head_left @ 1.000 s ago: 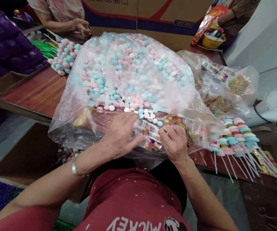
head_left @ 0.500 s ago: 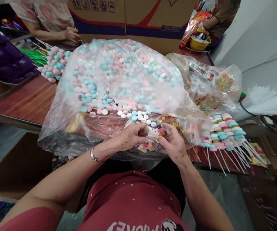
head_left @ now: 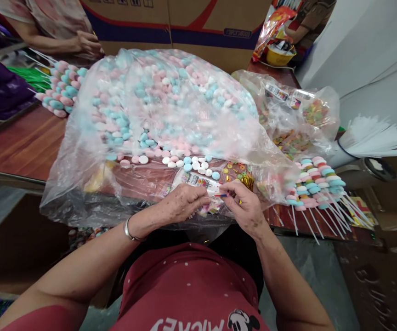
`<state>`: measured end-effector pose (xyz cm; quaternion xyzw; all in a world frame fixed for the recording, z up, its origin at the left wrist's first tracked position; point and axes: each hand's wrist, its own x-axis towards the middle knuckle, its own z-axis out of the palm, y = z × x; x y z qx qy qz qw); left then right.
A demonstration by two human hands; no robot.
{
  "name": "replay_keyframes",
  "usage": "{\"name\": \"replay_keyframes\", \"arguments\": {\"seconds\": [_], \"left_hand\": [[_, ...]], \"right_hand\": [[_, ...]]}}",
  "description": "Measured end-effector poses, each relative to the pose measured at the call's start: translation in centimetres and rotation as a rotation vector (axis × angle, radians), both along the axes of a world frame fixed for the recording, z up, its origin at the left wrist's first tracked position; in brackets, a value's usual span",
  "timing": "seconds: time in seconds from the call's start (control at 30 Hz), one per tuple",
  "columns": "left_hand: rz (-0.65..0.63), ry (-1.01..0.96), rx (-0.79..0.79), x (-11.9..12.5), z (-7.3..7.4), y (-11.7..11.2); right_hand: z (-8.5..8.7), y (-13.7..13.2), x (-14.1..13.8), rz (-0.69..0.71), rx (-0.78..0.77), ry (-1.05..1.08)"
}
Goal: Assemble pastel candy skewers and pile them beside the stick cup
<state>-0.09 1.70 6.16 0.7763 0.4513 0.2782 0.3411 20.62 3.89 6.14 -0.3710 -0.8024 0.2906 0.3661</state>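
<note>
My left hand [head_left: 189, 201] and my right hand [head_left: 242, 203] meet over the front edge of the table, fingers pinched on opposite sides of a small printed plastic bag [head_left: 221, 195]. The bag appears nearly edge-on, and my fingers cover much of it. More printed bags [head_left: 209, 208] lie just beneath. Behind my hands sits a white label-like sheet [head_left: 195, 180] with dark print. Loose white, pink and blue candies [head_left: 198, 165] lie close behind it, spilling from a big clear bag [head_left: 171, 110] full of the same. Gold twist ties [head_left: 245, 180] rest beside my right hand.
Candy skewers [head_left: 317, 181] on white sticks lie at right, with others [head_left: 62, 87] at left. White sticks [head_left: 376, 138] stand in a container behind the right stack. A clear bag of ring candies [head_left: 293, 138] sits back right. Across the table is another person's hand [head_left: 90, 44].
My hands have tilted the printed bag from face-up to nearly edge-on, and my fingers have shifted on it. The view has moved slightly, so the scene sits further left and higher.
</note>
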Motion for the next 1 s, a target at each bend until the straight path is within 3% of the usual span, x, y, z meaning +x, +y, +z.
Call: {"name": "replay_keyframes", "arguments": {"seconds": [0.1,0.23,0.37,0.5,0.57,0.67,0.73,0.8,0.9,1.0], "left_hand": [[-0.020,-0.078,-0.081,0.1,-0.2,0.0],[0.077,-0.266,-0.218,0.3,-0.3,-0.4],[0.188,-0.244,-0.116,0.5,-0.6,-0.9],[0.117,-0.216,-0.103,0.7,-1.3,-1.3],[0.108,-0.230,-0.072,0.7,-1.7,-1.5],[0.129,-0.237,-0.039,0.7,-1.9,-1.7],[0.123,-0.216,-0.041,0.7,-1.7,-1.8],[0.099,-0.188,-0.045,0.8,-1.5,-1.7],[0.060,-0.177,-0.025,1.0,-1.5,-1.5],[0.019,-0.189,-0.025,1.3,-1.9,-1.4]], "right_hand": [[0.0,-0.1,-0.1,-0.002,0.096,0.000],[-0.3,-0.6,-0.2,-0.070,0.176,-0.031],[-0.4,-1.3,-0.4,-0.108,0.213,-0.080],[0.3,-1.9,0.5,-0.122,0.215,-0.073],[0.6,-2.2,2.3,-0.252,0.208,-0.053],[0.3,-2.4,6.7,-0.655,0.278,-0.131],[-0.6,-2.6,9.9,-0.844,0.290,-0.288],[-1.8,-2.9,12.4,-0.925,0.250,-0.499],[-3.6,-3.3,14.2,-0.900,0.207,-0.771],[-4.6,-3.3,14.4,-0.922,0.250,-0.802]]}}
